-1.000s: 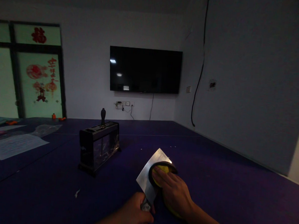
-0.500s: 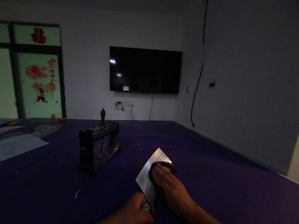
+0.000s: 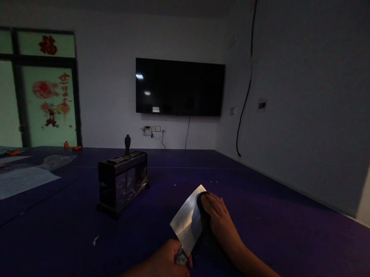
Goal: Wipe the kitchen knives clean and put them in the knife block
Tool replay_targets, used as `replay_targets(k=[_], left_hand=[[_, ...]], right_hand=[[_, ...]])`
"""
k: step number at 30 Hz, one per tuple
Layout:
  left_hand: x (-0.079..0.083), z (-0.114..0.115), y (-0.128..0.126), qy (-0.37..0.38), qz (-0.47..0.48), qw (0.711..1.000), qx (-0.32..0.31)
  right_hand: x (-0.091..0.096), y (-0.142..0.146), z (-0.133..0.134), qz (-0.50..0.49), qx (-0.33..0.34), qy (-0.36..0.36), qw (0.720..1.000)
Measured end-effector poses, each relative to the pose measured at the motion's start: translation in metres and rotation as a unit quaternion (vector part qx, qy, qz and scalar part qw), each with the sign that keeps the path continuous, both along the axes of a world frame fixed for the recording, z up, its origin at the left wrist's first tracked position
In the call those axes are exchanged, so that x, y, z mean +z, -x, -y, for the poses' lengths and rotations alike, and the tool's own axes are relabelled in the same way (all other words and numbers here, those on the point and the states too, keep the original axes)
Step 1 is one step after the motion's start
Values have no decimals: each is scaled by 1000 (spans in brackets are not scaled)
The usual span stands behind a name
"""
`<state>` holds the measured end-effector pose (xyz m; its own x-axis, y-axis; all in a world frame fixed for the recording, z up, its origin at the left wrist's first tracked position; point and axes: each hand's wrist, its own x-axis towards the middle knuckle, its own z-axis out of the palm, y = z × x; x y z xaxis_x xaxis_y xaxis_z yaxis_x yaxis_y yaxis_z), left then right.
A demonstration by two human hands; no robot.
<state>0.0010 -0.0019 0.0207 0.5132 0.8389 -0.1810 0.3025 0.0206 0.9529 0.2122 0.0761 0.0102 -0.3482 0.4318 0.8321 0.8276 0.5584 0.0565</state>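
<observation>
My left hand (image 3: 169,265) is closed around the handle of a cleaver (image 3: 186,222). Its broad, shiny blade points up and away from me, above the purple tabletop. My right hand (image 3: 219,218) presses a dark cloth (image 3: 202,201) against the blade's right edge, fingers bent over it. Most of the cloth is hidden under that hand. Left of the cleaver stands a black knife block (image 3: 122,182) with clear sides, one dark handle (image 3: 127,144) sticking up from its top.
Paper sheets (image 3: 19,182) and clear plastic film (image 3: 58,161) lie at the left. A small white scrap (image 3: 95,240) rests on the purple tabletop (image 3: 71,252). Small orange items (image 3: 66,144) sit at the far left edge. A wall borders the table on the right.
My right hand and the cloth have slid right across the blade toward its edge, baring more of the blade. The cleaver has shifted and tilted slightly in my left hand.
</observation>
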Motion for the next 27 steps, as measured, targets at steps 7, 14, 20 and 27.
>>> replay_targets(k=[7,14,20,27], left_hand=[[0,0,-1,12,-1,1000,21],[-8,-3,-2,1,-4,1000,18],[-12,-5,0,-11,-6,1000,27],[-6,-4,-5,-100,33,994,18]], right_hand=[[-1,-3,-3,-1,37,4,999],[0,1,8,48,6,4,999],[5,16,31,98,57,16,993],[20,41,63,195,170,41,965]])
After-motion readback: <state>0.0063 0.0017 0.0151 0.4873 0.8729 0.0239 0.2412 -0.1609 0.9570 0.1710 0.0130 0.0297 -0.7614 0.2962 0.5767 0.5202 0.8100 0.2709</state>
